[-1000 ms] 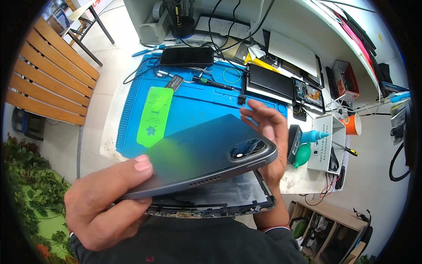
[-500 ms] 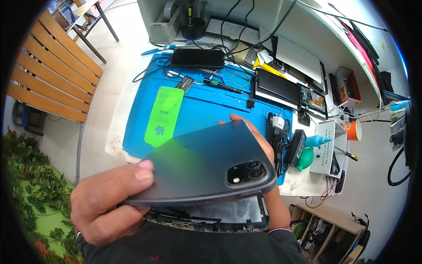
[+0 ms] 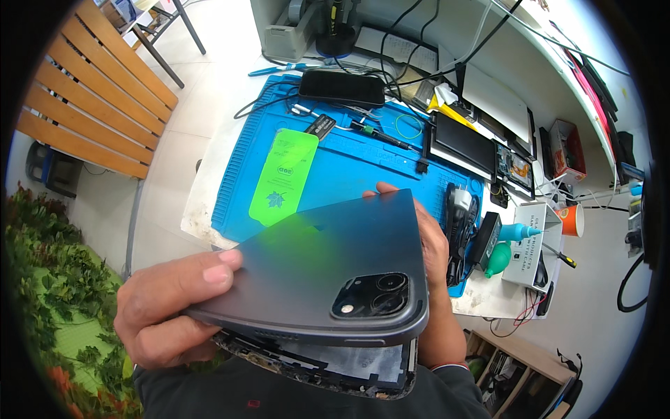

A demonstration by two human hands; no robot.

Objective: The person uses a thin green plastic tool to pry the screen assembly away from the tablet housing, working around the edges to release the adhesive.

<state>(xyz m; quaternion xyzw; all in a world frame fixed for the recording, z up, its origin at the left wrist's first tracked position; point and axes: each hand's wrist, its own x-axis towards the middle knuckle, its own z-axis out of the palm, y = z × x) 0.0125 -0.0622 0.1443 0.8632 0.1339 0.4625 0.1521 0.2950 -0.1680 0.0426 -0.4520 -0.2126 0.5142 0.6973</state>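
Observation:
Held up in front of me is a dark grey tablet [image 3: 300,258], its back facing up and its camera block close to me on the right. My left hand [image 3: 167,304] closes round the left corner, thumb on top and fingers underneath. Along the far right edge, my right hand [image 3: 434,244] grips from behind; most of its fingers are hidden by the tablet. Below the near edge shows a thin panel [image 3: 349,362] with a silvery inner face and a ragged black rim. A gap separates it from the tablet's near edge; whether they join farther back is hidden.
A blue work mat [image 3: 342,167] carries a green phone-shaped sheet [image 3: 283,174], a black phone [image 3: 342,89] and a pen-like tool [image 3: 384,136]. Right of it lie a coiled black cable [image 3: 457,237], a green air blower [image 3: 498,260] and a white box [image 3: 525,258]. A slatted wooden chair [image 3: 105,98] stands left.
The tablet has tilted, bringing its camera block lower and more into view. The panel beneath shows lower too. The bench has shifted rightward in view. Both hands keep their grip.

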